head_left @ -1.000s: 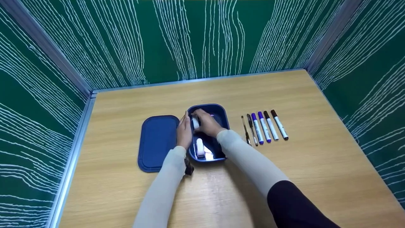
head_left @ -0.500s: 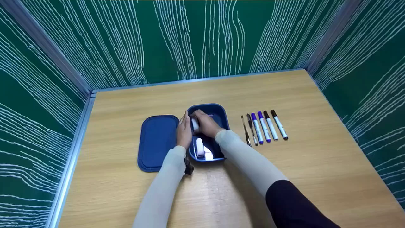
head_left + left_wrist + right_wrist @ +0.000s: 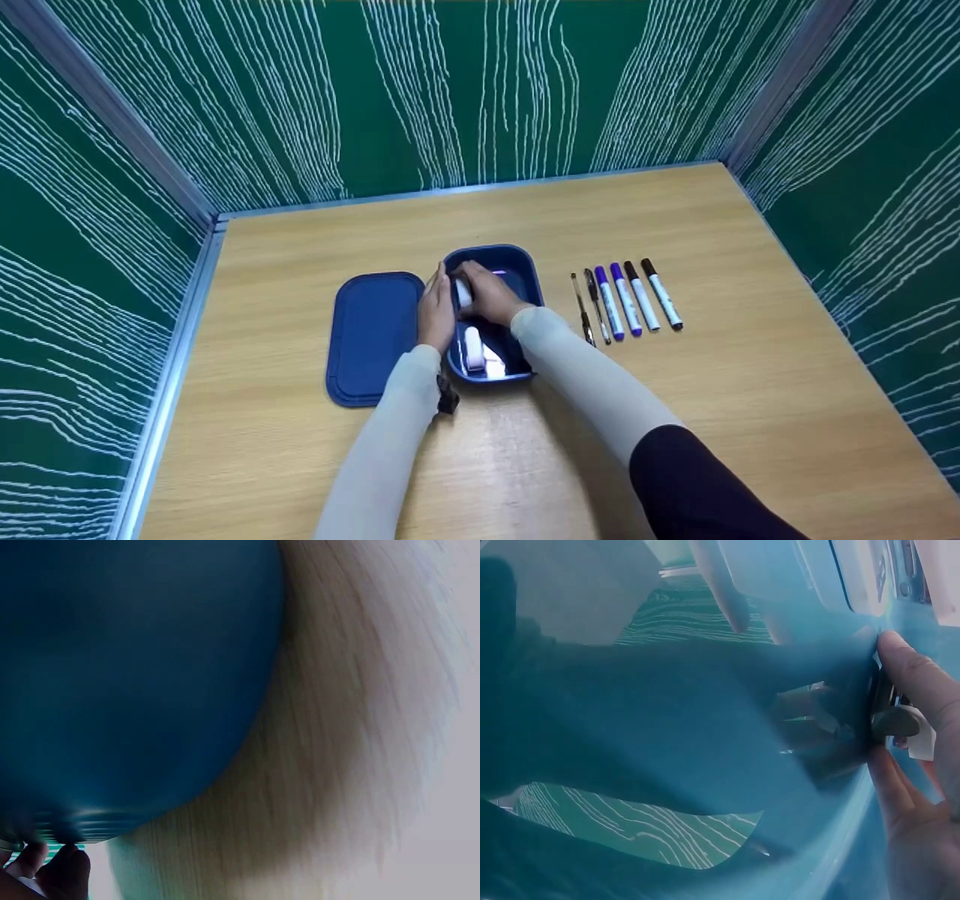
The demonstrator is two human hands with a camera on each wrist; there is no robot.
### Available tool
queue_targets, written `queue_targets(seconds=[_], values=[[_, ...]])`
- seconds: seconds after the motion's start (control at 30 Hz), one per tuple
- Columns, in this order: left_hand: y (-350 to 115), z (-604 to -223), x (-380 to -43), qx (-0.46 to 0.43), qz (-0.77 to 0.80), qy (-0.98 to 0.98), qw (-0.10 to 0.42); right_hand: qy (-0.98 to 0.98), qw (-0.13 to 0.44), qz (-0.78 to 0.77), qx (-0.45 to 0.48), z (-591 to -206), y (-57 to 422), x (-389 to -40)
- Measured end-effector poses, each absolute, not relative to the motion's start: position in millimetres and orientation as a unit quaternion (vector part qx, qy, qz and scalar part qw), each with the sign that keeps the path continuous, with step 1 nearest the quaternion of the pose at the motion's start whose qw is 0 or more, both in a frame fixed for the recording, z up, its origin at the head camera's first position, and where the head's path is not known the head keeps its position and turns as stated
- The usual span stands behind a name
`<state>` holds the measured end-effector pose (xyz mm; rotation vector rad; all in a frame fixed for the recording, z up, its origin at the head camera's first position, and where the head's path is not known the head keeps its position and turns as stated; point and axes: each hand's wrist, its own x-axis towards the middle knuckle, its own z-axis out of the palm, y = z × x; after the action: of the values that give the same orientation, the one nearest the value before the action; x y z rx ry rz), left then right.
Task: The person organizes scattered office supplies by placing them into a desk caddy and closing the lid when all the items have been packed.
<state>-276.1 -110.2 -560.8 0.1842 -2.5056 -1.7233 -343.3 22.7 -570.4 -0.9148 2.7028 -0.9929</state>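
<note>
The right hand [image 3: 493, 294] reaches into a dark blue, glossy, round-cornered box [image 3: 519, 262], thumb and fingers pinching a small white, rounded object with dark parts [image 3: 463, 294] close to the box's left wall. The left hand [image 3: 435, 311] lies with straight fingers held together along the outside of that wall.

The grip seems the weakest point: the box's inside looks slick, so the held object could slide or tip if released unevenly or not seated flat; its underside is hidden. 1 more white, rounded object [image 3: 474, 349] lies in the near part of the box, and a dropping right wrist could knock it. Should the left hand push too hard, the whole box might skid over the wooden table [image 3: 262, 292]. The flat dark blue lid [image 3: 375, 337] on its left could be nudged too. The pale right sleeve [image 3: 592, 382] passes close to 2 slim dark pens [image 3: 586, 322]; a sideways sweep of that arm could roll them into the 4 white markers [image 3: 627, 300] beyond.
</note>
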Motion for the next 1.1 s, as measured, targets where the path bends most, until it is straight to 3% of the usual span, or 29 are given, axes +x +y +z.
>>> queue_targets(seconds=[0.5,1.1], values=[[-110,-561,-276,0.053,-0.561,-0.825,0.054,0.902,0.084,-0.315,-0.283,-563,24,-341],[-109,-562,-277,0.073,-0.553,-0.829,0.04,0.891,0.093,-0.359,-0.262,-517,35,-329]])
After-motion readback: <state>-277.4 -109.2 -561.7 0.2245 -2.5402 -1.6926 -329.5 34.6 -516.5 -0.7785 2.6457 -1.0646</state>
